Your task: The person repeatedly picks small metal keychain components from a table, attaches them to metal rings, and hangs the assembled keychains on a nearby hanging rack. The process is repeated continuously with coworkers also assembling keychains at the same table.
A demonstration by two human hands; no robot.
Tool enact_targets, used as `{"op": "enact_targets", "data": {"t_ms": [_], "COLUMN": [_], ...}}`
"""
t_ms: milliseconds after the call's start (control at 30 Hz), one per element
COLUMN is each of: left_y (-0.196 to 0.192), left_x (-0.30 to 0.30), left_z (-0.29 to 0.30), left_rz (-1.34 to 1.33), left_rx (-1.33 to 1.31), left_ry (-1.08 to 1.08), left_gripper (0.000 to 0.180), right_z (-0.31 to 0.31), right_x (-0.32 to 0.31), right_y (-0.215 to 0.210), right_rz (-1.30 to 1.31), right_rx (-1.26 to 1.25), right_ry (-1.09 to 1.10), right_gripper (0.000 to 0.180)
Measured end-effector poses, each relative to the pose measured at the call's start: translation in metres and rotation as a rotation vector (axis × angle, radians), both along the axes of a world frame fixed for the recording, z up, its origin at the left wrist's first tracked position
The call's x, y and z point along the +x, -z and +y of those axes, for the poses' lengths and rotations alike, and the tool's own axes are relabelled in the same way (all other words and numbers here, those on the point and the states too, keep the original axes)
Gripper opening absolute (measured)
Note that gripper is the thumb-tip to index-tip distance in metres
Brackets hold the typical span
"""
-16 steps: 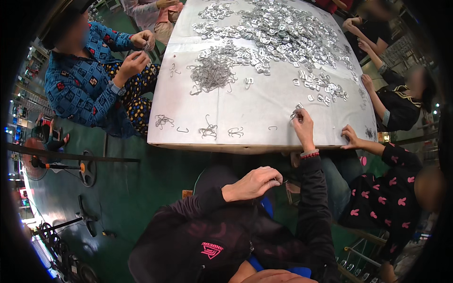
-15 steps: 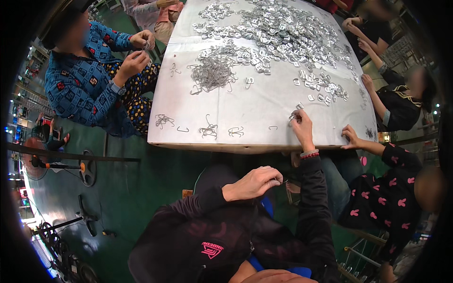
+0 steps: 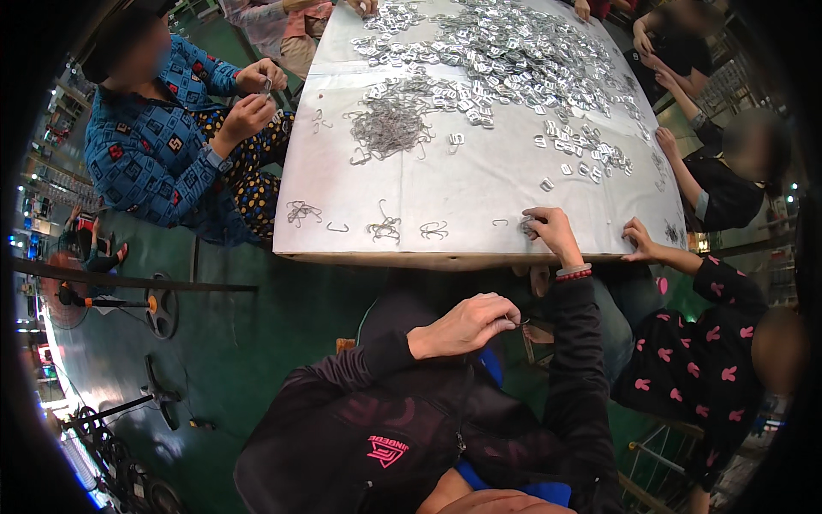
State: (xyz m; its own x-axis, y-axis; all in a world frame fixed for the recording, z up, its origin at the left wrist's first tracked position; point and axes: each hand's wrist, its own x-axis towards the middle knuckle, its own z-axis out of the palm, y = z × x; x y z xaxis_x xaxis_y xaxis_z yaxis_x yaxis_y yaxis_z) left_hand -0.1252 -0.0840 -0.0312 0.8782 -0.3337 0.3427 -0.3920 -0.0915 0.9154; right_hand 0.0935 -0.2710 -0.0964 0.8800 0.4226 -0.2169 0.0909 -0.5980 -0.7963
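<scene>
My left hand [image 3: 467,325] is held above my lap, in front of the table edge, its thumb and fingers pinched on a thin dark wire hook [image 3: 525,323]. Over the near edge of the table, my right hand [image 3: 555,236] has its fingers curled together around something small and greyish, too hidden to name. A lone wire hook [image 3: 500,223] lies just left of it. Beyond it sits a single flat metal buckle [image 3: 546,184], apart from a loose group of buckles [image 3: 586,147]. Small bunches of wire hooks [image 3: 384,228] lie along the near edge to the left.
A large heap of metal buckles [image 3: 514,51] covers the far part of the white table [image 3: 342,184]. A tangled pile of wire hooks [image 3: 387,127] lies left of centre. Co-workers sit around; a hand [image 3: 638,240] rests on the edge at right. A fan [image 3: 68,295] stands at left.
My right hand has drawn slightly back from the single buckle, its fingers now turned left. My left hand keeps its pinch on the hook. A co-worker's hand has come onto the table's far left corner.
</scene>
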Motion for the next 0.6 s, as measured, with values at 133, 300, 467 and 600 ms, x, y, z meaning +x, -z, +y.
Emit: {"op": "enact_targets", "data": {"t_ms": [133, 300, 467, 600], "left_y": [0.0, -0.002, -0.003, 0.001], "left_x": [-0.002, -0.003, 0.001, 0.014], "left_z": [0.0, -0.003, -0.001, -0.001], "left_rz": [0.01, -0.007, -0.022, 0.048], "left_rx": [-0.003, -0.02, -0.033, -0.082], "left_ry": [0.004, 0.002, -0.036, -0.088], "left_gripper": [0.008, 0.008, 0.008, 0.009], "right_z": [-0.007, -0.003, 0.009, 0.012], "right_x": [0.005, 0.007, -0.018, -0.061], "right_y": [0.002, -0.005, -0.037, -0.062], "right_rz": [-0.05, -0.032, 0.008, 0.12], "right_rx": [0.019, 0.049, 0.294, 0.486], "right_ry": [0.067, 0.208, 0.189, 0.204], "right_gripper": [0.026, 0.024, 0.032, 0.039]}}
